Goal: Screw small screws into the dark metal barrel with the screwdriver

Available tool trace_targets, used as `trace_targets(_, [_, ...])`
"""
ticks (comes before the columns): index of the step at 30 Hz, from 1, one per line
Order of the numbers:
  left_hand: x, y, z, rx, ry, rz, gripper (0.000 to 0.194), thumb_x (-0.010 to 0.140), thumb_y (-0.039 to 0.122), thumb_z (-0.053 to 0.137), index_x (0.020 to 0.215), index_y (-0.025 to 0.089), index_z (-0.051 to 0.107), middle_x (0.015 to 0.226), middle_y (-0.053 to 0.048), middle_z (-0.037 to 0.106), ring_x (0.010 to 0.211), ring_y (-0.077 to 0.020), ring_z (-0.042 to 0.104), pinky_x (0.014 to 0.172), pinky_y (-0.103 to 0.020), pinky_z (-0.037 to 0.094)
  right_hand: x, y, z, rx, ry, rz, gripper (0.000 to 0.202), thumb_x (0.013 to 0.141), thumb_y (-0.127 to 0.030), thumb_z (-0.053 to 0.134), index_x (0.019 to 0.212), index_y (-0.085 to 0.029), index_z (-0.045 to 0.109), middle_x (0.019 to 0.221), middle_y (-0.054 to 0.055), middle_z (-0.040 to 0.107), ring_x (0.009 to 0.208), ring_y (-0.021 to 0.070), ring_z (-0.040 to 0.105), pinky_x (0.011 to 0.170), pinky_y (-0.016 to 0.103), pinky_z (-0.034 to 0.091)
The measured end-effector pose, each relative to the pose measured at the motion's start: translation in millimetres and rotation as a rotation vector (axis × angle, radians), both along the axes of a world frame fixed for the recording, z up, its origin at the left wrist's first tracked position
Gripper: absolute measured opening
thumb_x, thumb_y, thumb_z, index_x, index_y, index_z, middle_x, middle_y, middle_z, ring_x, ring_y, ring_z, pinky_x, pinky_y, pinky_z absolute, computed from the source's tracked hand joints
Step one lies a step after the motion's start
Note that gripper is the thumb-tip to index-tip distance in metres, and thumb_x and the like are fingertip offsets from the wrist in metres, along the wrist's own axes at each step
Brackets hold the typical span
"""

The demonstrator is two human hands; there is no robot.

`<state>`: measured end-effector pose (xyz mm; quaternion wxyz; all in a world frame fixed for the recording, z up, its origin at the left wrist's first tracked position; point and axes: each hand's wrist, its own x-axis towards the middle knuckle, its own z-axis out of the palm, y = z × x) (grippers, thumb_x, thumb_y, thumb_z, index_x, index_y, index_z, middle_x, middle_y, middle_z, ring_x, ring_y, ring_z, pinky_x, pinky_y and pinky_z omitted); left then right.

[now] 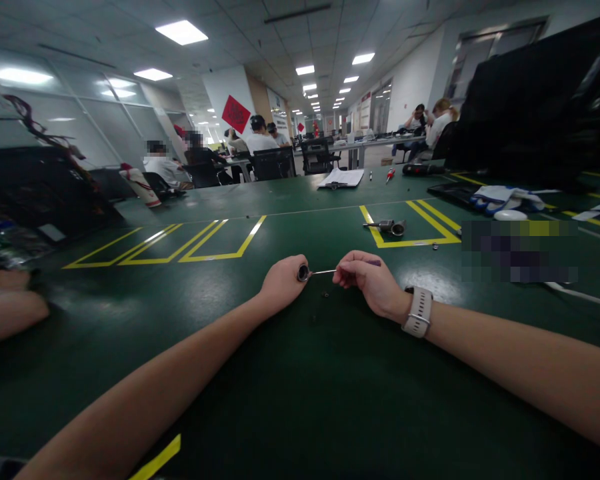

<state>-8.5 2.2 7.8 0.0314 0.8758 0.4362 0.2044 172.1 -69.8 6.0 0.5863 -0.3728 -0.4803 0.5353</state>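
Observation:
My left hand (283, 283) is closed around a dark metal part with a round open end (303, 273); the rest of that part is hidden in my fingers. In my right hand (367, 281), which wears a pale wristwatch, is a thin screwdriver (325, 272) with a purple handle. Its shaft points left, and the tip meets or nearly meets the metal part near its round end. A small dark ring-like piece (325, 295) lies on the green table (300, 387) just below the shaft.
A metal assembly (391, 227) lies within a yellow-taped area at right. Farther back are a clipboard with papers (342, 178), a red-handled tool (391, 175) and gloves (507, 199). Another person's arm (10, 303) rests at the left edge. A black monitor (530, 113) stands at right.

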Motion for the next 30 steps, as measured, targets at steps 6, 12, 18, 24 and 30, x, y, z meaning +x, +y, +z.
trace_targets(6, [-5.1,8.1,-1.2,-0.018,-0.237,0.263,0.019,0.071,0.032,0.062,0.073,0.019,0.048,0.066,0.001,0.054,0.061,-0.0146,0.051,0.054,-0.026,0.035,-4.8,-12.6,7.0,0.411,-0.602,-0.08,0.012,0.084,-0.026,0.052,0.088,-0.02,0.063,0.09,0.006,0.065,0.086,0.0188,0.058,0.078,0.036,0.044])
trace_targets(12, [-5.3,13.1,-2.3,-0.015,-0.427,0.362,0.022,0.072,0.037,0.059,0.073,0.019,0.046,0.065,0.002,0.053,0.061,-0.0141,0.051,0.057,-0.027,0.038,-25.1,-33.2,13.4,0.975,-1.146,0.336,0.015,0.086,-0.027,0.052,0.096,-0.019,0.061,0.119,0.013,0.059,0.114,0.0262,0.05,0.092,0.044,0.038])
trace_targets(18, [-5.5,13.8,-3.3,-0.023,-0.441,0.379,0.02,0.071,0.035,0.059,0.073,0.02,0.047,0.064,0.002,0.053,0.059,-0.014,0.05,0.055,-0.027,0.037,-24.1,-15.2,3.9,0.928,-1.242,0.301,0.018,0.086,-0.016,0.05,0.097,-0.018,0.063,0.125,0.012,0.057,0.12,0.0241,0.049,0.101,0.043,0.036])
trace_targets(24, [-5.9,11.3,-0.9,-0.051,-0.397,0.361,0.019,0.072,0.035,0.059,0.073,0.019,0.048,0.067,0.001,0.054,0.061,-0.0148,0.05,0.055,-0.027,0.037,0.1,12.4,-1.5,0.711,-1.245,0.244,0.03,0.082,-0.01,0.05,0.106,-0.023,0.064,0.119,0.008,0.062,0.114,0.0246,0.055,0.094,0.042,0.042])
trace_targets(30, [-6.6,7.7,1.8,-0.111,-0.377,0.337,0.019,0.073,0.036,0.058,0.076,0.019,0.05,0.07,-0.001,0.055,0.064,-0.0157,0.051,0.055,-0.027,0.038,29.6,36.6,-8.1,0.584,-1.194,0.112,0.029,0.078,-0.009,0.056,0.098,-0.026,0.068,0.111,0.005,0.066,0.104,0.0265,0.06,0.09,0.044,0.043])
